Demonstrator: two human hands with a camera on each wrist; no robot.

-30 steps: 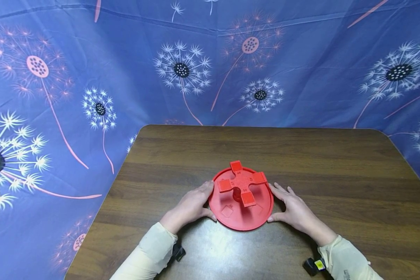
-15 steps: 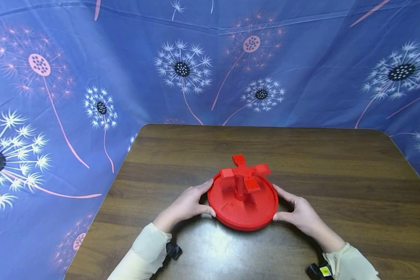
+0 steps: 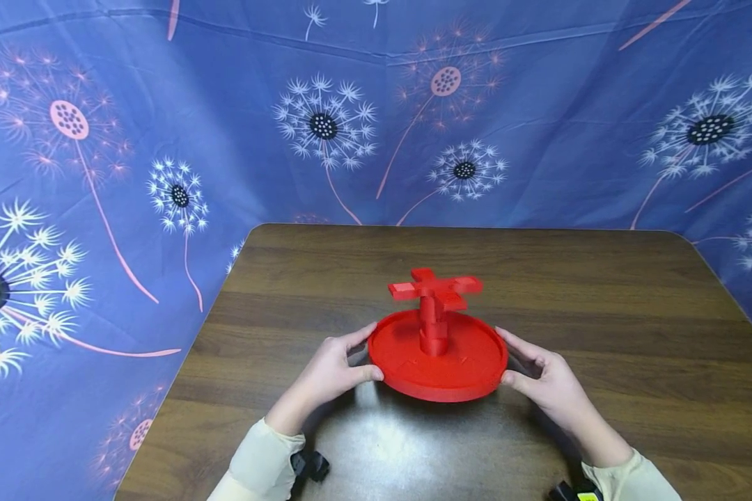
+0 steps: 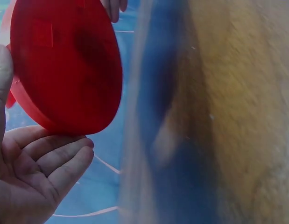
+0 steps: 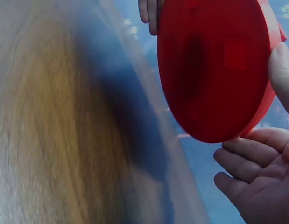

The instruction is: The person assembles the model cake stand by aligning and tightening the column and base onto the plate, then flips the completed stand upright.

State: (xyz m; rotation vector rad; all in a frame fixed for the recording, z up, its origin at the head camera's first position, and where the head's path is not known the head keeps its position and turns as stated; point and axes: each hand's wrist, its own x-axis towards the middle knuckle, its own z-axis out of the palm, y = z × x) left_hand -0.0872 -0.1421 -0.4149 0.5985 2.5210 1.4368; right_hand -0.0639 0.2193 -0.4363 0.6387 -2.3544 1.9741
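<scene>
A red plastic stand has a round rimmed base [image 3: 457,381], a short post [image 3: 434,334] and a cross-shaped top [image 3: 436,285] with four stubby arms. My left hand [image 3: 326,372] grips the rim of the base from the left, thumb toward me. On the opposite side my right hand [image 3: 558,386] grips the rim in the same way. Both wrist views show the flat underside [image 4: 69,79] of the base, held up off the table and tilted. Small square marks show on that underside. The fingertips behind the rim are partly hidden in the head view.
A brown wood-grain table [image 3: 601,292] lies beneath the stand. Behind it and to the left hangs a blue cloth [image 3: 225,104] printed with dandelions. A black wrist camera [image 3: 312,465] sits below the left hand.
Both hands have lifted the red stand from low over the table. Its cross top has tipped away from a top-down look to a side-on look, and the hands have spread slightly apart.
</scene>
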